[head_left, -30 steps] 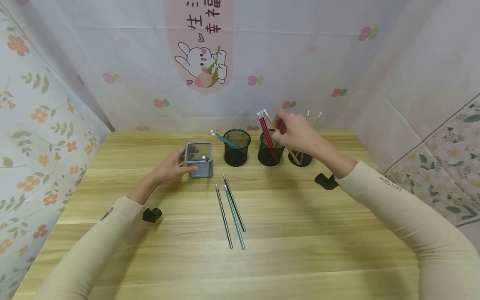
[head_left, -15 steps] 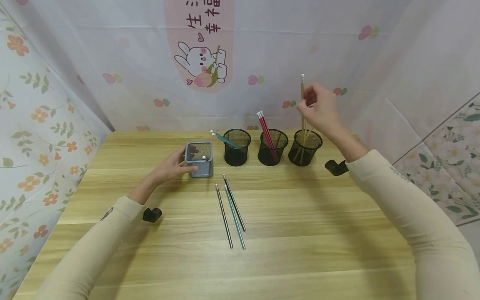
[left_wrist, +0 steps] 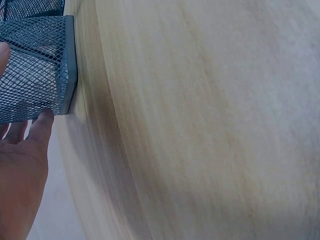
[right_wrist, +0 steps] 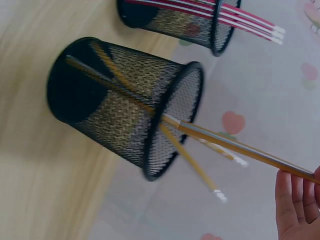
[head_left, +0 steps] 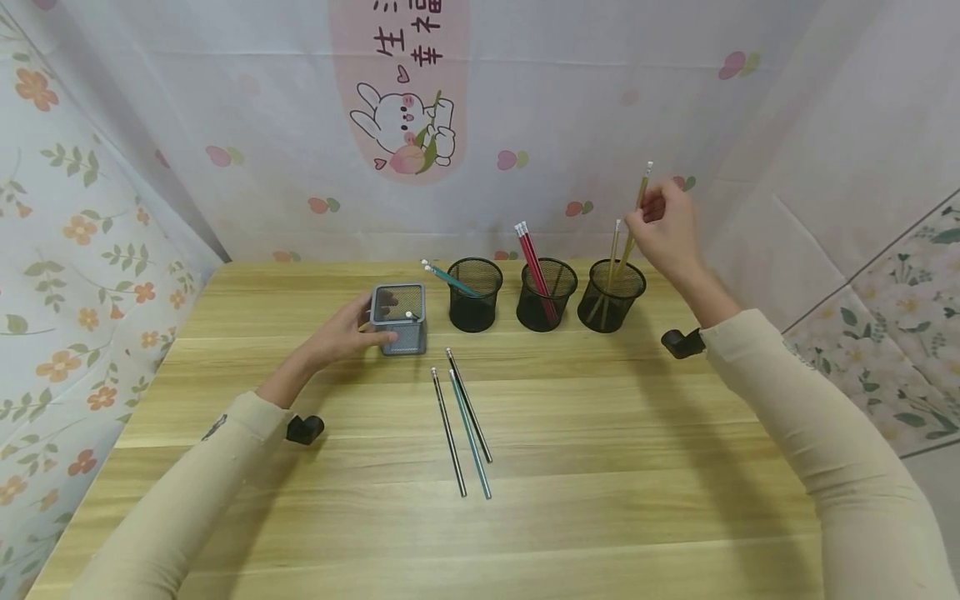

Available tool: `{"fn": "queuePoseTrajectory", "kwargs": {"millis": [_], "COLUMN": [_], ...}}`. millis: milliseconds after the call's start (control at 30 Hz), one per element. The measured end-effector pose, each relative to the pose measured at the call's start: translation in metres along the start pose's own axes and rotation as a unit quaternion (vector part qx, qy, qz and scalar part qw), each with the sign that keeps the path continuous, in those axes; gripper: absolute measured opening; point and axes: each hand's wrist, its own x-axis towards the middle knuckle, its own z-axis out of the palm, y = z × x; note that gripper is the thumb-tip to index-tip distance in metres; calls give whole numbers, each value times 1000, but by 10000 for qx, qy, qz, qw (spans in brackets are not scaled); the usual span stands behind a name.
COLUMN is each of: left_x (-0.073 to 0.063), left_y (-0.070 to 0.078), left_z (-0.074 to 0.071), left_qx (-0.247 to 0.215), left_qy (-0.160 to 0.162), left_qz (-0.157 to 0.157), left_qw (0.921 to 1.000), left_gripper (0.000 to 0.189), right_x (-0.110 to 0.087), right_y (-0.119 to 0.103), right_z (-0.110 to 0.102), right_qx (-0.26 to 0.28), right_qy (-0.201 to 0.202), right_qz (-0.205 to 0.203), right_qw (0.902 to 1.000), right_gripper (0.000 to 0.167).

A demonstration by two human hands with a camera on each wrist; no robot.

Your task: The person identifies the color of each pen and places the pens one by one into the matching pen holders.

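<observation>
My left hand (head_left: 341, 333) grips a grey square mesh pen holder (head_left: 406, 338), thumb across its front and fingers behind. A white-tipped pencil end shows inside that holder. On the right, my right hand (head_left: 666, 232) pinches a yellow pencil (right_wrist: 245, 146) near its eraser end. Its lower end reaches into the mouth of the right-hand round black mesh cup (right_wrist: 125, 90). Two more yellow pencils lean in this cup, one of them a yellow pencil (right_wrist: 197, 167) with a white eraser. The right wrist view cuts off the hand and the pencil's top.
A middle black mesh cup (head_left: 542, 315) holds red pencils (head_left: 531, 254), and another black cup (head_left: 472, 315) holds teal pencils (head_left: 442, 273). Two black pencils (head_left: 448, 433) and a teal pencil (head_left: 471, 437) lie on the wooden table (head_left: 570, 500). A printed cloth (head_left: 562, 100) hangs behind.
My right hand has carried the yellow pencil rightward from beside the red pencils to the right-hand cup, turned it more upright and lowered it slightly. My left hand stays on the grey pen holder.
</observation>
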Motion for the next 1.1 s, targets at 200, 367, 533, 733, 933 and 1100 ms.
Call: {"fn": "queuePoseTrajectory", "kwargs": {"millis": [200,367,533,733,933,1100], "left_x": [0,0,0,0,0,1], "left_y": [0,0,1,1,0,-1], "left_z": [0,0,0,0,0,0], "left_qx": [-8,-8,-14,-12,0,-9], "left_qy": [2,10,12,4,9,17], "left_qz": [-13,-33,-22,-20,-28,-30], "left_qw": [10000,10000,10000,10000,10000,10000], "left_gripper": [68,69,69,68,67,67], "right_x": [-11,-23,-34,-43,-46,-46], "right_y": [20,35,45,52,55,50], "right_z": [5,8,11,16,19,18], "right_qx": [-82,-162,-65,-297,-321,-363], "right_qy": [-14,-148,-517,-765,-962,-906], "right_qz": [132,182,430,560,546,505], "right_qw": [9999,9996,9977,9951,9933,9939], "right_gripper": [12,10,13,14,14,16]}}
